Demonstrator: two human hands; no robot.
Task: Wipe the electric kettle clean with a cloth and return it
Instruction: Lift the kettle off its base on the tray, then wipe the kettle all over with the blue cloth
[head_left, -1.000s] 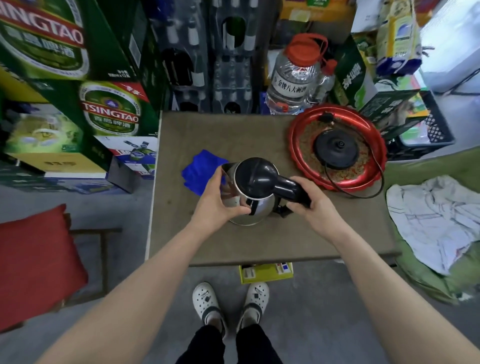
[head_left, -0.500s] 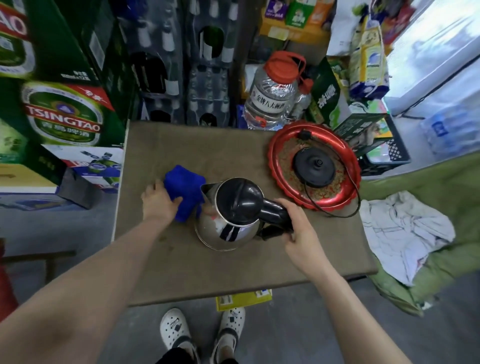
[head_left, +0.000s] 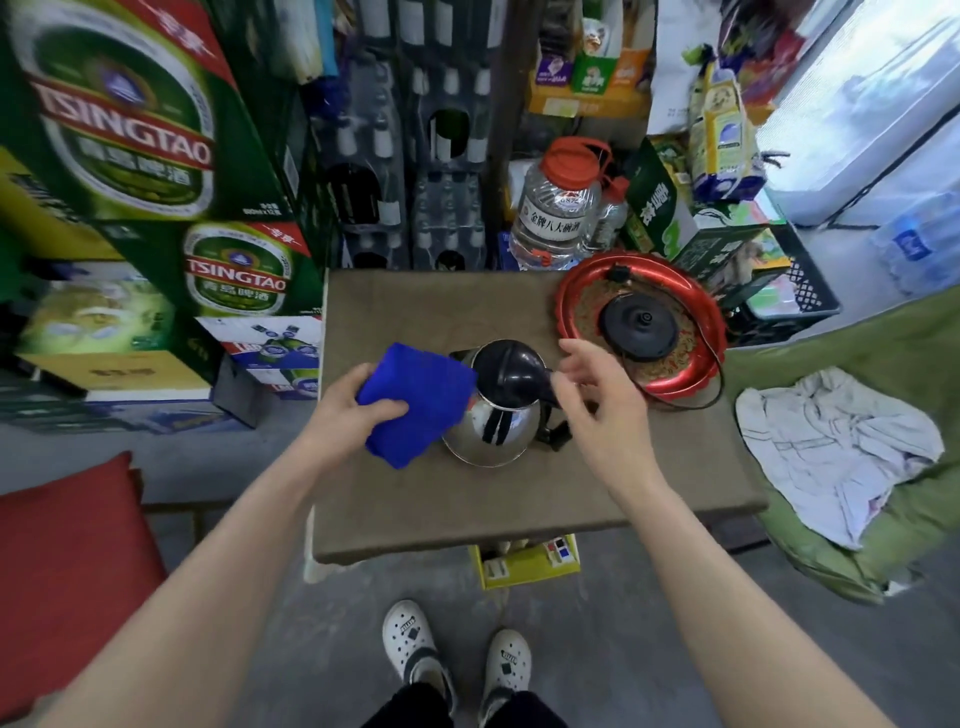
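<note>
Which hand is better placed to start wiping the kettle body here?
Left. The left hand already grips the blue cloth against the kettle side; the right hand is open and empty by the handle.

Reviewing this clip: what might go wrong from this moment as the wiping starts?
The right hand is open above the handle, so the kettle stands unheld; a push from the blue cloth in the left hand might slide or tip it. It could also bump the red tray holding the base.
</note>
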